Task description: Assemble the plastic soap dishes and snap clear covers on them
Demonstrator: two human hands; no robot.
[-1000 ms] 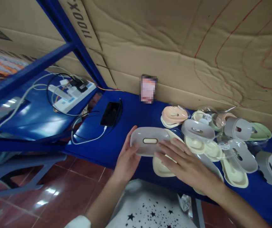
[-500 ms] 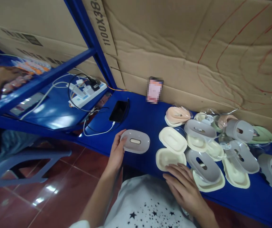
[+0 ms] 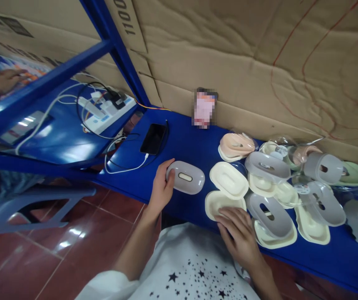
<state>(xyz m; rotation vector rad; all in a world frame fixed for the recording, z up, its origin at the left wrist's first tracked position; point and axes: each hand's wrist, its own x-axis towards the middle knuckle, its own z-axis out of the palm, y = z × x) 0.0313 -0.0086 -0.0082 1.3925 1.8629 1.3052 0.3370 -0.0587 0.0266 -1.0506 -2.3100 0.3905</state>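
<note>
1. Left hand (image 3: 162, 183): holds a grey cover (image 3: 185, 187) by its left end. Thumb lies on the upper face, fingers wrap the far edge; the grip is narrow.
2. Grey cover: just above the blue table (image 3: 179, 139) or touching it, cannot tell which. Slot faces up; cream colour shows through it. Long side runs roughly left to right.
3. Right hand (image 3: 237, 227): palm down, fingers extended with small gaps, overlapping the right part of the near cream tray (image 3: 215, 204). Contact pressure cannot be told.
4. Far cream tray (image 3: 229, 180): lies between the grey cover and the pile, its near edge meeting the near tray.
5. Slotted grey shell (image 3: 277, 223): right of the right hand, tilted, resting on a cream base (image 3: 275, 244).
6. Behind and to the right: peach piece (image 3: 233, 143) on a pale base, further grey shells, cream trays, clear plastic, and a green piece (image 3: 355, 173) near the cardboard wall (image 3: 229, 75).
7. Left of the grey cover: black phone (image 3: 153, 139) lying flat, white cable (image 3: 129, 170) at its near end. A pixelated device (image 3: 204, 108) leans against the cardboard.
8. Beyond the blue frame: power strip (image 3: 104, 121) with plugs; upper left, a co-worker's hand (image 3: 1, 81).
</note>
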